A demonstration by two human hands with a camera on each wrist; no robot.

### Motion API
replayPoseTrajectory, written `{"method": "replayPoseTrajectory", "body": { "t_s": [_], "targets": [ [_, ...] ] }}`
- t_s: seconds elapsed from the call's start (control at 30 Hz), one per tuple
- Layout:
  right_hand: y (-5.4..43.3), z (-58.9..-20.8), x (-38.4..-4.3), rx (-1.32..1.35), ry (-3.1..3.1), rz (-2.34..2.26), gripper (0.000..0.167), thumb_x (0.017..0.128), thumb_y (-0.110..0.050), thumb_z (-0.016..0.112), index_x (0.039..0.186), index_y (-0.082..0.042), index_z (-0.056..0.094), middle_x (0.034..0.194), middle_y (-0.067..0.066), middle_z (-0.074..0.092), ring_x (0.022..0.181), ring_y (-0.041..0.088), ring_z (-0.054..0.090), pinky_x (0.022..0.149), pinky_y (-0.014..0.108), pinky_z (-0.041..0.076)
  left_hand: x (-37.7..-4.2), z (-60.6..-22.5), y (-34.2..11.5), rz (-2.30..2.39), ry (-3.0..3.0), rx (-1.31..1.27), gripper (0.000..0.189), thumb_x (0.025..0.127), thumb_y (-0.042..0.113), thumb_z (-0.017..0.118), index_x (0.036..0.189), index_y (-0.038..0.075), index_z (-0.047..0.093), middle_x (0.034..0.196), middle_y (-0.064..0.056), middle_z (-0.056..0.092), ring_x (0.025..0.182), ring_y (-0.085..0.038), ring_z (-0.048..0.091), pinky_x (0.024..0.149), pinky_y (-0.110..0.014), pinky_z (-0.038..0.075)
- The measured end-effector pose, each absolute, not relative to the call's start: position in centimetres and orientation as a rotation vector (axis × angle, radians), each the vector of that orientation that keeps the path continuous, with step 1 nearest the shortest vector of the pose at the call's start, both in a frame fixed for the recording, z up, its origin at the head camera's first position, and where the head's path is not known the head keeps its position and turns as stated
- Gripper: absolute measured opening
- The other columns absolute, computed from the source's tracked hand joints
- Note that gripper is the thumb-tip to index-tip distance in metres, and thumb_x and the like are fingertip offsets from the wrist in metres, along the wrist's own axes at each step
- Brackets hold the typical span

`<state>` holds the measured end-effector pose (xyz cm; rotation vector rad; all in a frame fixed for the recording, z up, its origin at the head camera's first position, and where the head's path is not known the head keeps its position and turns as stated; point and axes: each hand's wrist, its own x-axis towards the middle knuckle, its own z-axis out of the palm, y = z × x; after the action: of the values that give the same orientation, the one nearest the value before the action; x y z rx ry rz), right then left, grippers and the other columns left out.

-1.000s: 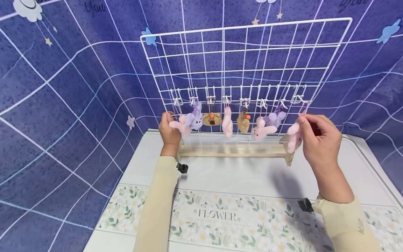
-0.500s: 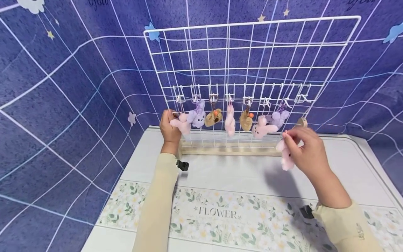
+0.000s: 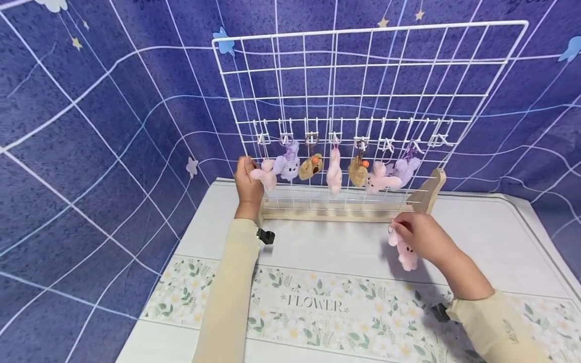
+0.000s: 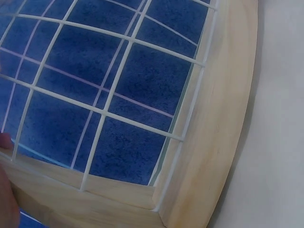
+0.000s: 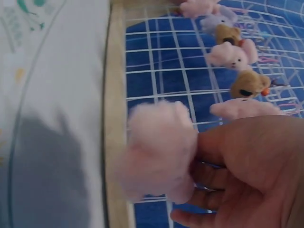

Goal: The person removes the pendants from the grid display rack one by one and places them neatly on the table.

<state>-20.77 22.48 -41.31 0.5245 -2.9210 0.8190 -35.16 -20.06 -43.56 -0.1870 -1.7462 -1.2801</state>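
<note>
My right hand [image 3: 415, 234] pinches a pink bunny plush keychain [image 3: 407, 256] by its top end. A small metal ring [image 3: 391, 229] shows at the fingertips. The plush hangs below the hand, in front of the rack's right end; in the right wrist view it is blurred beside the fingers. My left hand [image 3: 248, 184] grips the left side of the white wire grid rack [image 3: 369, 30] at its wooden stand [image 3: 313, 214]. Only a sliver of that hand shows in the left wrist view, at the wooden upright [image 4: 76, 204].
Several plush keychains hang in a row on the rack's hooks: pink ones [image 3: 334, 174], lilac ones [image 3: 290, 166] and brown ones [image 3: 357, 174]. The rightmost hook [image 3: 439, 140] holds nothing. A flowered strip [image 3: 317, 322] crosses the white table [image 3: 313, 247].
My right hand has carried the pink bunny plush keychain off the rightmost hook, down, to the left and toward me. The left hand has kept its grip on the rack.
</note>
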Motion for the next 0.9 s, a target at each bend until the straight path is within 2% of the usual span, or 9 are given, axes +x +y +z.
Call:
{"method": "replayPoseTrajectory", "body": {
  "t_s": [0.1, 0.33, 0.57, 0.73, 0.8, 0.9],
  "targets": [
    [22.4, -42.3, -20.9, 0.567, -2.97, 0.813, 0.014, 0.104, -0.01, 0.065, 0.1, -0.003, 0.077, 0.078, 0.002, 0.068, 0.066, 0.011, 0.053, 0.06, 0.027, 0.043, -35.1, -43.4, -19.9, -1.29, -1.74, -0.191, 0.03, 0.113, 0.009, 0.04, 0.09, -0.006, 0.052, 0.075, -0.019, 0.052, 0.07, -0.011, 0.047, 0.067, -0.021, 0.037],
    [22.3, -44.2, -21.5, 0.561, -3.03, 0.793, 0.015, 0.102, -0.009, 0.066, 0.091, -0.002, 0.074, 0.073, 0.002, 0.061, 0.063, 0.013, 0.051, 0.058, 0.029, 0.041, -35.0, -43.4, -19.9, -1.305, -1.735, -0.171, 0.03, 0.113, 0.009, 0.041, 0.089, -0.005, 0.052, 0.074, -0.017, 0.051, 0.07, -0.012, 0.045, 0.067, -0.021, 0.035],
    [22.3, -45.3, -21.7, 0.548, -3.063, 0.749, 0.013, 0.1, -0.012, 0.069, 0.09, -0.004, 0.072, 0.076, 0.003, 0.065, 0.065, 0.013, 0.054, 0.062, 0.031, 0.044, -35.2, -43.5, -20.0, -1.32, -1.725, -0.191, 0.031, 0.113, 0.009, 0.041, 0.088, -0.006, 0.053, 0.077, -0.02, 0.053, 0.071, -0.013, 0.047, 0.069, -0.022, 0.038],
    [22.4, -45.4, -21.6, 0.54, -3.093, 0.714, 0.013, 0.1, -0.014, 0.07, 0.09, -0.006, 0.071, 0.076, 0.003, 0.065, 0.067, 0.014, 0.054, 0.063, 0.033, 0.044, -35.3, -43.7, -20.0, -1.306, -1.728, -0.193, 0.031, 0.112, 0.007, 0.041, 0.088, -0.006, 0.053, 0.078, -0.021, 0.055, 0.072, -0.02, 0.051, 0.072, -0.025, 0.041],
    [22.4, -45.3, -21.6, 0.529, -3.075, 0.725, 0.011, 0.1, -0.013, 0.07, 0.092, -0.006, 0.072, 0.079, 0.005, 0.067, 0.068, 0.015, 0.056, 0.064, 0.034, 0.045, -35.2, -43.7, -20.1, -1.294, -1.741, -0.187, 0.03, 0.112, 0.007, 0.041, 0.088, -0.005, 0.053, 0.078, -0.02, 0.055, 0.072, -0.022, 0.052, 0.071, -0.027, 0.041],
    [22.4, -45.0, -21.7, 0.473, -2.989, 0.813, 0.011, 0.099, -0.009, 0.068, 0.104, 0.0, 0.072, 0.097, 0.017, 0.073, 0.081, 0.027, 0.066, 0.074, 0.044, 0.053, -35.1, -43.8, -20.1, -1.293, -1.749, -0.185, 0.029, 0.112, 0.007, 0.041, 0.088, -0.006, 0.053, 0.078, -0.02, 0.055, 0.073, -0.024, 0.052, 0.072, -0.029, 0.042]
  ]
}}
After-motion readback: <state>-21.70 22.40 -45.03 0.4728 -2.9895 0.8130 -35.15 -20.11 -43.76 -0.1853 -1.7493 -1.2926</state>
